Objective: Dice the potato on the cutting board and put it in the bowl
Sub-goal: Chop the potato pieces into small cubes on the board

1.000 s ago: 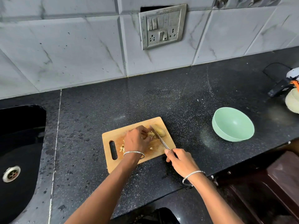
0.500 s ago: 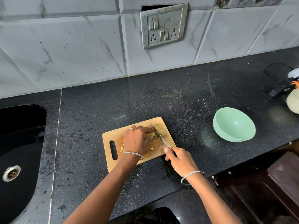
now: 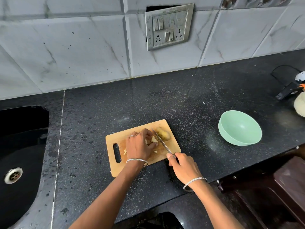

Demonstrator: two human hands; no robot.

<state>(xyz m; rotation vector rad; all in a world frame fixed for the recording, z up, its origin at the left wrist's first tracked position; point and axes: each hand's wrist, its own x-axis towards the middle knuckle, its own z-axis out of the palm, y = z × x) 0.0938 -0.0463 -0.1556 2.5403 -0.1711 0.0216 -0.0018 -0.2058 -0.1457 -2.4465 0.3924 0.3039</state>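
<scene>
Head view: my right hand [image 3: 183,169] grips the knife [image 3: 162,142] handle at the cutting board's [image 3: 115,138] near edge. The blade runs diagonally toward the board's far edge. Left of the blade, my left hand [image 3: 140,146] curls over the cut pieces [image 3: 154,139], pinning them. The uncut potato [image 3: 163,133] sits right of the blade, at the board's far-right corner. The bowl [image 3: 239,128] is well apart toward the table's [image 3: 148,100] right edge, nearer my right hand.

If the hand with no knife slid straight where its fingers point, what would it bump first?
Probably the knife blade, right in front of the left hand. The uncut potato lies beyond it.
</scene>
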